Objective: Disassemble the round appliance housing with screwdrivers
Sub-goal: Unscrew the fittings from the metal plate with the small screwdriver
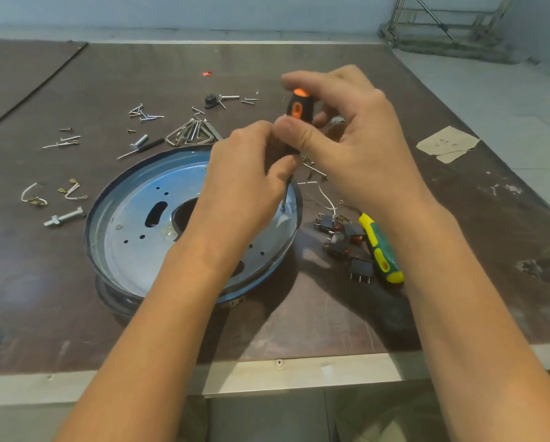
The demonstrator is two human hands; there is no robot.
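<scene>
Two bare forearms are seen entering from the bottom edge and crossing the pale metal rim [299, 371] of the brown-topped worktable. Beyond that rim, the round blue-grey sheet-metal housing [133, 237] is found lying flat on the tabletop, left of centre, hollow side up. A large central opening, an oblong slot and several small holes are noted in its floor.

The left hand [241, 183] is held over the housing's right half, its fingers curled round the lower handle of the black-and-orange-handled screwdriver [297, 106]. The tool is held near upright, with its steel tip set on the housing floor close to the right rim. The right hand [356, 148] is placed higher, thumb and fingers pinching the upper handle and a finger laid over the orange cap.

Just right of the housing, a cluster of small black switch blocks [340, 237] with metal pins is recorded. A yellow-and-green-handled screwdriver [380, 247] lies beside them, untouched, and a thin white wire [326, 196] runs to the cluster. Left of the housing, a silver bolt with a square nut [64, 216] and short white wire pieces with brass terminals [34, 196] are laid apart.

Farther back, bent triangular wire clips [192, 134], scattered loose screws [142, 113], a small black part [211, 100] and a red scrap [207, 73] are observed. Torn beige paper [447, 143] lies at the table's right edge. A grey metal frame [442, 23] stands on the floor beyond.
</scene>
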